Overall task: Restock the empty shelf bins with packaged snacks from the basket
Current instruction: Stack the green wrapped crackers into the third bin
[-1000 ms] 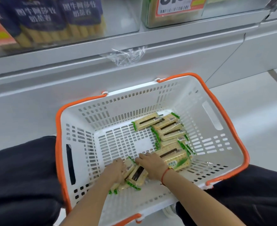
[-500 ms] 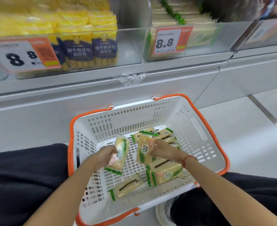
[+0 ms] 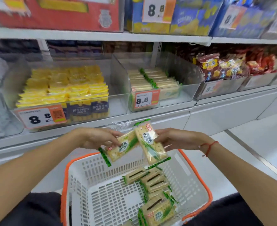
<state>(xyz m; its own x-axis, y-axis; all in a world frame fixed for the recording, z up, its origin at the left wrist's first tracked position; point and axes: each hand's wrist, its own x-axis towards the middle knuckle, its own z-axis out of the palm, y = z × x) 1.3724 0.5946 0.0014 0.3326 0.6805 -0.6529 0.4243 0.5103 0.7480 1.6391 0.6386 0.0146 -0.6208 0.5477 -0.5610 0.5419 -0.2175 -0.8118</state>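
My left hand (image 3: 98,138) grips one cracker packet (image 3: 120,148) with green sealed ends, tilted, above the basket. My right hand (image 3: 177,139) grips a second cracker packet (image 3: 150,144), held nearly upright, its top overlapping the first. Both packets hang over the white basket with orange rim (image 3: 69,176), which rests on my lap. Several more cracker packets (image 3: 152,183) lie in the basket's right half. Straight ahead on the low shelf stands a clear bin (image 3: 188,88) partly filled with the same crackers (image 3: 152,79), with an 8.8 price tag.
To the left a clear bin holds yellow and dark-blue snack packs (image 3: 64,88). To the right a bin holds red snack bags (image 3: 224,66). An upper shelf (image 3: 102,35) carries red and blue boxes. White floor (image 3: 257,144) lies to the right.
Both hands lifted a cracker packet each out of the basket and raised them toward the shelf. The view tilted up, showing the bins and upper shelf.
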